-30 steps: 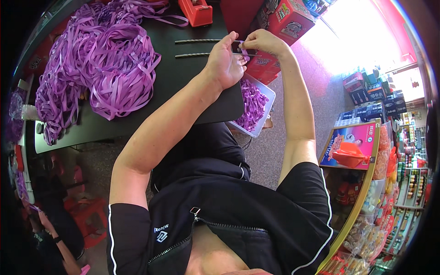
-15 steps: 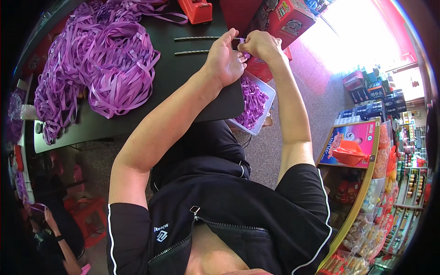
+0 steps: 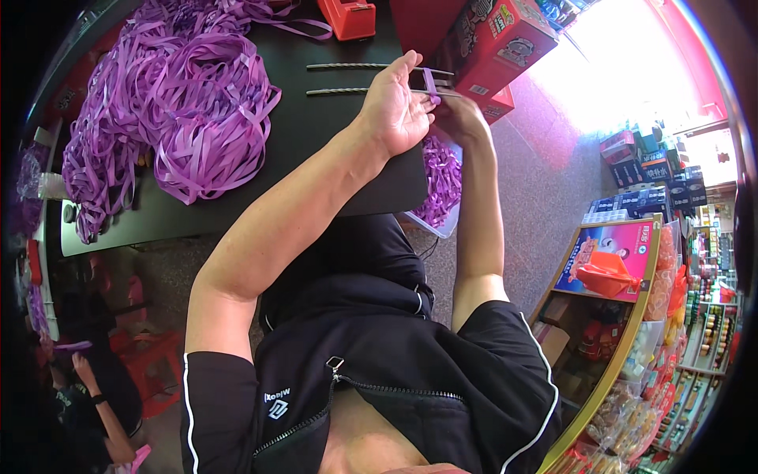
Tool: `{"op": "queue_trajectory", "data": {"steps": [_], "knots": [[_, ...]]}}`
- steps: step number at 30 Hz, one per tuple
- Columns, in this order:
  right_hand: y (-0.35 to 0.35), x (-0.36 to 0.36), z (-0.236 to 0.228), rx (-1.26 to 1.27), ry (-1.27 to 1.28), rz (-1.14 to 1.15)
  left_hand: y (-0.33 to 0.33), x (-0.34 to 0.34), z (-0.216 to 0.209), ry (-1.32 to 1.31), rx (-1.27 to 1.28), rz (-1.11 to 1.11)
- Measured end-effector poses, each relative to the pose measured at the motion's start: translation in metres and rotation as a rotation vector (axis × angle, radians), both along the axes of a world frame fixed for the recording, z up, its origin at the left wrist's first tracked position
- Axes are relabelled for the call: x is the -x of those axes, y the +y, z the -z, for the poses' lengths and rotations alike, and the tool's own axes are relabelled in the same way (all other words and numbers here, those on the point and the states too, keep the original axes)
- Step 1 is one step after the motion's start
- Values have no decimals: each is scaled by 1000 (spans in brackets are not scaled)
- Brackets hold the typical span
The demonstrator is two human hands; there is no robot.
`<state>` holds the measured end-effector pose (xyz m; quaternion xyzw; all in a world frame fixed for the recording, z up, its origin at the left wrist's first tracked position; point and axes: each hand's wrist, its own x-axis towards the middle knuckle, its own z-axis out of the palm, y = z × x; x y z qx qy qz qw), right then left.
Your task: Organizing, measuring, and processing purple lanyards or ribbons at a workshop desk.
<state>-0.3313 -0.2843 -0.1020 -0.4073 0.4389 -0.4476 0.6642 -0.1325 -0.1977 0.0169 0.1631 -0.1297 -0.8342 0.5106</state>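
Note:
Two thin twisted metal rods point(image 3: 338, 92) lie side by side, reaching out past the table's right edge. A short purple ribbon point(image 3: 429, 81) spans both rods near their tips. My left hand point(image 3: 397, 107) lies across the rods with the palm showing and the thumb raised; its curled fingertips pinch the ribbon by the lower rod. Just beyond the rod tips, my right hand point(image 3: 464, 120) is low beside the ribbon, its fingers mostly hidden behind the rods. Beneath it, a pale plastic bin point(image 3: 448, 229) holds many purple ribbon pieces point(image 3: 442, 180).
A big heap of purple ribbon point(image 3: 209, 118) covers the left of the black table point(image 3: 332, 170). A red tape dispenser point(image 3: 347, 17) and red boxes point(image 3: 505, 51) stand at the back. To the right is a display case point(image 3: 604, 257). Another person's hand point(image 3: 85, 371) shows at lower left.
My right hand has dropped from above the rods to below and behind them, uncovering the ribbon across both rods. My left hand stays nearly in place.

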Motion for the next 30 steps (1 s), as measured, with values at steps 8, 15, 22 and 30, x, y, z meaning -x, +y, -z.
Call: {"op": "queue_trajectory", "data": {"steps": [8,15,22,30], "knots": [[8,-32,10,-188,-904,-450,0,-3,2,-12,3,-8],[6,-30,6,-210,-928,-451,-2,-4,4,-13,9,6],[9,-25,-28,-221,-521,-267,-4,-5,6,-15,20,3],[1,5,-32,-172,-395,-272,-3,-5,7,5,9,15]]}}
